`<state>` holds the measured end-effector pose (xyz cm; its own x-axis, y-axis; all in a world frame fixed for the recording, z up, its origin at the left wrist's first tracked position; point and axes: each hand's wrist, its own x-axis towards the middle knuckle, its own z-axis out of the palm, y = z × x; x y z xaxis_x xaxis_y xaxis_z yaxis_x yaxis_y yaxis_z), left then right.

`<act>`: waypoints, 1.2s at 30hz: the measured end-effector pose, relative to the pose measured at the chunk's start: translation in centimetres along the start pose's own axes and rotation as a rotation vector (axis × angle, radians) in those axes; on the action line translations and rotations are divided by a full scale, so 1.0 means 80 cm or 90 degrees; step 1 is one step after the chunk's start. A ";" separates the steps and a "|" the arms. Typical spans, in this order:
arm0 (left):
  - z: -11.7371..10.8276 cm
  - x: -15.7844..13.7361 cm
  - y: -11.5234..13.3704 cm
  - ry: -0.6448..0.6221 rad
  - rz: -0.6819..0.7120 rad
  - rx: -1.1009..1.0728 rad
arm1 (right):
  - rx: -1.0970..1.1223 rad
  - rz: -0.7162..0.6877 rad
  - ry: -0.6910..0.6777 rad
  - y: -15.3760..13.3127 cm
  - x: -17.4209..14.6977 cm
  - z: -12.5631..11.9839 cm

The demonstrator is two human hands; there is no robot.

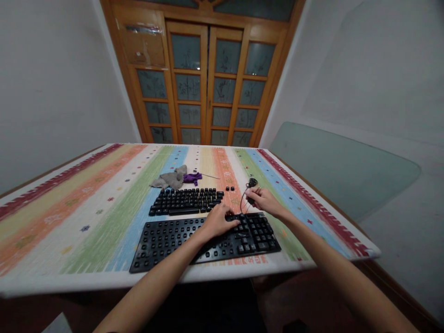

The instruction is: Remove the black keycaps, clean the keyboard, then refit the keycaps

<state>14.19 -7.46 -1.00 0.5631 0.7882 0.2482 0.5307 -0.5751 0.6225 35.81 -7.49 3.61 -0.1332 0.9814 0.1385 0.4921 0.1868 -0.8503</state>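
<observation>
A black keyboard [166, 243] lies near the table's front edge. Most keys on its left and middle show bare sockets, while keycaps sit on its right end. My left hand [219, 221] rests on its upper middle, thumb across the top and fingers at the far edge, gripping it. Above the keyboard's right part, my right hand [262, 200] is closed in a pinch around a small dark thing [250, 200] that I cannot make out. Just beyond those fingers lies a bundled black cable [252, 182], its strand running down to the keyboard.
Behind the keyboard, loose black keycaps [187, 200] stand in rows, with two single keycaps [230, 188] to their right. A grey cloth [172, 178], a purple cloth [192, 178] and a thin rod [211, 176] lie farther back on the striped tablecloth [100, 212].
</observation>
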 end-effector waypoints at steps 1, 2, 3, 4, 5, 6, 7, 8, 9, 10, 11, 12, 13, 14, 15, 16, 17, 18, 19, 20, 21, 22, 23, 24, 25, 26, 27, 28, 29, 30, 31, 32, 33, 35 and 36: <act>0.000 0.000 0.000 0.000 0.000 0.002 | 0.021 0.011 0.004 -0.001 -0.008 0.002; 0.000 0.001 -0.001 -0.001 0.000 0.004 | 0.029 0.014 0.012 -0.001 -0.015 0.004; 0.000 0.001 -0.001 -0.002 0.001 0.005 | 0.027 0.015 0.023 -0.001 -0.020 0.005; 0.000 0.001 -0.002 -0.004 0.002 0.007 | 0.019 0.016 0.037 0.000 -0.024 0.006; 0.000 0.001 -0.002 -0.005 0.003 0.007 | 0.006 0.019 0.055 0.000 -0.027 0.007; 0.000 0.001 -0.002 -0.006 0.006 0.007 | -0.007 0.022 0.074 0.001 -0.030 0.008; 0.000 0.001 -0.003 -0.006 0.009 0.005 | -0.015 0.023 0.095 0.002 -0.031 0.008; 0.000 0.001 -0.003 -0.005 0.012 0.002 | -0.019 0.022 0.115 0.003 -0.032 0.009; -0.001 0.002 -0.003 -0.005 0.014 0.000 | -0.018 0.019 0.129 0.004 -0.033 0.010; 0.000 0.002 -0.004 -0.004 0.016 -0.001 | -0.014 0.016 0.137 0.005 -0.033 0.011; 0.000 0.002 -0.004 -0.004 0.016 0.000 | -0.005 0.014 0.138 0.006 -0.033 0.013; 0.000 0.002 -0.005 -0.003 0.016 0.001 | 0.008 0.014 0.135 0.006 -0.034 0.015; 0.000 0.002 -0.005 -0.002 0.016 0.002 | 0.022 0.015 0.132 0.007 -0.034 0.017; 0.001 0.002 -0.005 -0.002 0.017 0.003 | 0.034 0.018 0.129 0.007 -0.034 0.020; 0.001 0.002 -0.006 -0.001 0.019 0.003 | 0.045 0.021 0.130 0.006 -0.035 0.024; 0.002 0.002 -0.006 0.000 0.021 0.002 | 0.052 0.023 0.135 0.005 -0.036 0.028; 0.002 0.002 -0.006 0.000 0.021 0.002 | 0.052 0.023 0.141 0.003 -0.037 0.032; 0.002 0.002 -0.006 0.001 0.019 0.003 | 0.043 0.019 0.149 0.001 -0.038 0.036; 0.003 0.002 -0.005 0.001 0.018 0.004 | 0.024 0.011 0.156 -0.001 -0.039 0.040; 0.003 0.002 -0.005 0.001 0.016 0.005 | -0.007 -0.003 0.160 -0.003 -0.040 0.044; 0.003 0.002 -0.005 0.001 0.015 0.005 | -0.048 -0.023 0.162 -0.006 -0.040 0.047; 0.003 0.002 -0.005 0.002 0.015 0.003 | -0.100 -0.049 0.163 -0.009 -0.041 0.051; 0.003 0.001 -0.006 0.004 0.014 -0.001 | -0.155 -0.077 0.162 -0.012 -0.040 0.053; 0.003 0.001 -0.006 0.006 0.014 -0.005 | -0.210 -0.104 0.158 -0.014 -0.039 0.055; 0.004 0.001 -0.007 0.006 0.015 -0.011 | -0.259 -0.127 0.149 -0.017 -0.037 0.056; 0.004 0.001 -0.008 0.007 0.015 -0.017 | -0.300 -0.143 0.140 -0.019 -0.035 0.057; 0.004 0.001 -0.009 0.008 0.015 -0.020 | -0.332 -0.150 0.131 -0.020 -0.031 0.056; 0.004 0.001 -0.009 0.007 0.013 -0.019 | -0.356 -0.149 0.120 -0.022 -0.026 0.055; 0.004 0.001 -0.009 0.006 0.012 -0.016 | -0.372 -0.141 0.111 -0.022 -0.021 0.053; 0.004 0.001 -0.009 0.004 0.010 -0.010 | -0.377 -0.127 0.106 -0.022 -0.014 0.051; 0.003 0.001 -0.008 0.002 0.008 -0.001 | -0.362 -0.103 0.103 -0.022 -0.007 0.048; 0.002 0.002 -0.007 -0.001 0.006 0.006 | -0.331 -0.072 0.100 -0.020 0.000 0.045; 0.002 0.002 -0.007 -0.006 0.006 0.011 | -0.289 -0.036 0.097 -0.018 0.007 0.043; 0.000 0.002 -0.005 -0.014 0.003 0.016 | -0.212 0.030 0.093 -0.012 0.020 0.039; 0.000 0.002 -0.005 -0.017 0.002 0.016 | -0.186 0.054 0.090 -0.009 0.026 0.038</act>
<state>14.08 -7.09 -1.16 0.5810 0.7808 0.2298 0.5449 -0.5829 0.6027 32.59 -5.73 2.99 0.0303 0.9867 0.1599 0.7250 0.0884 -0.6831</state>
